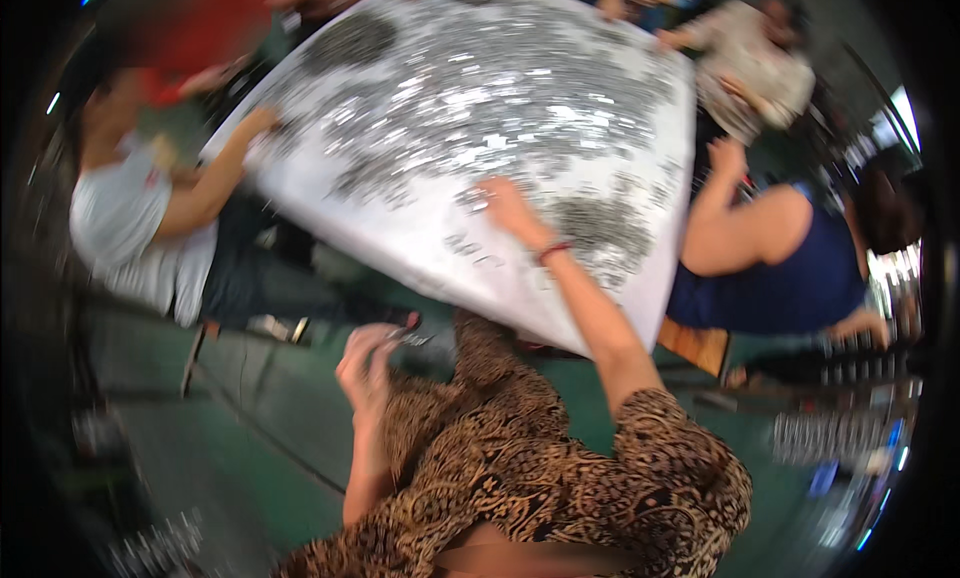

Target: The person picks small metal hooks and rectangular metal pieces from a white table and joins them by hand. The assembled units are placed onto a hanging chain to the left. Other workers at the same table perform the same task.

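Observation:
My right hand [512, 210] reaches out over the white-covered table, fingers drawn together at the near edge of a wide spread of small shiny metal pieces [480, 98]. Motion blur hides what lies between those fingertips. Off the table, above my lap, my left hand [366, 366] is bent with its fingertips around small grey metal pieces [412, 339]. Their exact kind is too smeared to make out. A few loose pieces [465, 246] lie on the white cover [420, 238] nearer to me.
Denser dark heaps of pieces lie at the right [600, 228] and far left [350, 40] of the table. A person in white [120, 208] sits at the left, another in dark blue [770, 258] at the right. More people work along the far side. A wooden stool [695, 346] stands at right.

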{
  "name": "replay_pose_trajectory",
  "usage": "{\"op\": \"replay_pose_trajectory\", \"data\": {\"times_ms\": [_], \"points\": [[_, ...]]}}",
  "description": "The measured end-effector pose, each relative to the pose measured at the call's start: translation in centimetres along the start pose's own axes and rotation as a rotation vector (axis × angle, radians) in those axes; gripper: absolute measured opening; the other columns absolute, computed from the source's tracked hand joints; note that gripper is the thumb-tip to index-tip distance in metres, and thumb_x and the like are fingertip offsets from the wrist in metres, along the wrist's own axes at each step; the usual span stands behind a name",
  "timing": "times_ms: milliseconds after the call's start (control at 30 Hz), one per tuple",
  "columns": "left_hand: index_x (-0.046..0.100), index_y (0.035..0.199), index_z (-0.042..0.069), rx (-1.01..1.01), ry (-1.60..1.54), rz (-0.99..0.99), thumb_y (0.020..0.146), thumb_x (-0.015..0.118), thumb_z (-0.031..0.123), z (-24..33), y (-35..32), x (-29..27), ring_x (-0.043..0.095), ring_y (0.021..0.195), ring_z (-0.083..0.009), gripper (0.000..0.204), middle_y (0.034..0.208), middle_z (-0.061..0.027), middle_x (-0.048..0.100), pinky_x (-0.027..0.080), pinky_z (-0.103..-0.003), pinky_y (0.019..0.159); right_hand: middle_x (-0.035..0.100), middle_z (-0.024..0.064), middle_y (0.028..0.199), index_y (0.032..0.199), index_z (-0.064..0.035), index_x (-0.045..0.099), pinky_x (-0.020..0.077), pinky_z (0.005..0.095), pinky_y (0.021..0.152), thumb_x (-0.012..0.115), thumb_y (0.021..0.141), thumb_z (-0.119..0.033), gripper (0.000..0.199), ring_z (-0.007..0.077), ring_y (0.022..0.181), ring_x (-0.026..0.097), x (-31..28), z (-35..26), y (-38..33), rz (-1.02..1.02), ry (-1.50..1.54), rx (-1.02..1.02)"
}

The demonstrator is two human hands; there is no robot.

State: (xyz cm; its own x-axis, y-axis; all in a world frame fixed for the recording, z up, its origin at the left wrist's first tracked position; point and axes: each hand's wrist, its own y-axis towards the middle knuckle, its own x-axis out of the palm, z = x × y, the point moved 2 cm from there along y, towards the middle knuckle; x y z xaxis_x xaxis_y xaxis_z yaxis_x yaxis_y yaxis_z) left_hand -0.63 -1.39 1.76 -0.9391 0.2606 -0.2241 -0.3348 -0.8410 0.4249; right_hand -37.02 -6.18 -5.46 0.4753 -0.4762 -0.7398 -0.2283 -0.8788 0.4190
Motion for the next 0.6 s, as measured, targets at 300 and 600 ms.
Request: {"op": "replay_pose_trajectory", "data": {"times_ms": [300, 600], "points": [[0.06, 0.094, -0.006, -0.08, -0.175, -0.072, 0.089, 0.053, -0.012, -2.0, 0.0, 0.2, 0.06, 0.091, -0.0211, 0.01, 0.098, -0.0139, 0.063, 0.052, -0.034, 0.084, 0.057, 0.0276, 0.108, 0.099, 0.0055, 0.062, 0.0501, 0.0468, 0.089, 0.063, 0.08, -0.004, 0.021, 0.0441, 0.103, 0.058, 3.5, -4.1, 2.6, -0.1, -0.31, 0.128], [0.056, 0.108, -0.004, -0.035, -0.15, 0.018, 0.097, 0.051, -0.004, -3.1, -0.1, 0.7, 0.061, 0.092, -0.0189, 0.012, 0.105, -0.0125, 0.061, 0.052, -0.032, 0.088, 0.066, 0.0224, 0.082, 0.1, 0.0056, 0.063, 0.0542, 0.041, 0.062, 0.059, 0.081, 0.001, 0.02, 0.0312, 0.065, 0.068, -2.0, -6.3, -0.4, 0.188, 0.497, 0.352]]}}
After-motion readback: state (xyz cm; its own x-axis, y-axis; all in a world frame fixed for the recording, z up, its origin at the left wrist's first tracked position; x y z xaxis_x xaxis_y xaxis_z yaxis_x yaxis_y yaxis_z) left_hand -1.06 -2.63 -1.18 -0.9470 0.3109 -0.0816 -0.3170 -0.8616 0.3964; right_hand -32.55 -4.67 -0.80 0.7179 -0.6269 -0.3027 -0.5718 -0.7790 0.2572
